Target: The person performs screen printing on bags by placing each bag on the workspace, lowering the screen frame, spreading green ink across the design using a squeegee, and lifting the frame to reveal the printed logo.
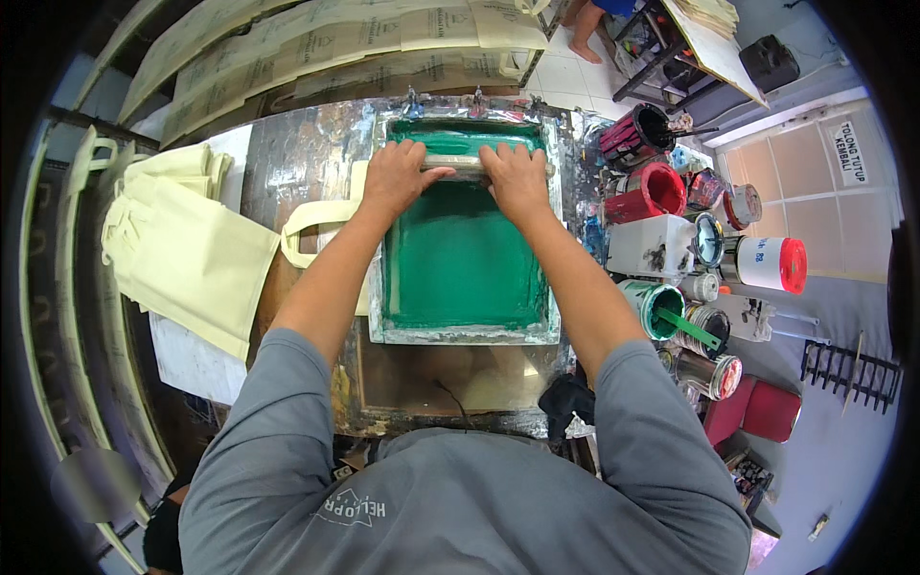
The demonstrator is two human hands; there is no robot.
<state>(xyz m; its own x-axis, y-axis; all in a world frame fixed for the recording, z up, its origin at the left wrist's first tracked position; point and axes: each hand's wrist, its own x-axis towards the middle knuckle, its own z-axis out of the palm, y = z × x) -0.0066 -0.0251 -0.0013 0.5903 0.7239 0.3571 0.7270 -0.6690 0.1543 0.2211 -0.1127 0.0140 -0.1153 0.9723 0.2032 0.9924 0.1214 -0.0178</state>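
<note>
A screen printing frame [467,335] lies flat on the stained worktable, its mesh covered in green ink [465,259]. Across its far end sits a squeegee [454,163] with a pale bar handle. My left hand [395,177] grips the left part of that handle, thumb pointing inward. My right hand [516,180] is closed round the right part. Both forearms reach straight over the frame's sides. The squeegee's blade is hidden below the handle. From under the frame's left side a cream tote bag [305,230] sticks out, its handle loop showing.
A stack of cream tote bags [192,254] lies on a white board at the left. Ink cans crowd the right side, including a green ink can [655,309] and a red ink pot [656,190]. Racks of printed bags [326,48] stand beyond the table. A person's foot [585,48] shows far off.
</note>
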